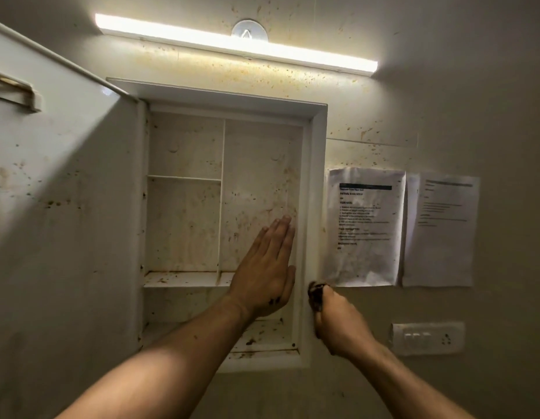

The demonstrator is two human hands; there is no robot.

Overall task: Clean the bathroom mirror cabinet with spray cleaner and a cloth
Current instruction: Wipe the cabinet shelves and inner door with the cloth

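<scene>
A: Where are we w/ the cabinet [317, 176]?

B: Door [66, 207] is swung wide to the left and the inside is bare but filthy, w/ brown specks on the back wall, the shelf [184, 279] and the bottom ledge. I'd call it the very start, nothing looks wiped yet.

A: Hands?

B: My left hand [265, 267] is flat, fingers straight and together, laid against the back wall of the right compartment. My right hand [338, 319] is at the outer right edge of the frame, fingers curled round a dark lump [316, 293]. Can't tell if it's muck or a rag.

A: Spray? Cloth?

B: Neither in view, unless that lump is the cloth.

A: Next?

B: Prob. need the spray in hand first, then wet the back wall top down and wipe w/ a cloth. Corners round the divider will need fingertip pressure. Keep the mist off the papers [365, 225] just right of the frame.
</scene>
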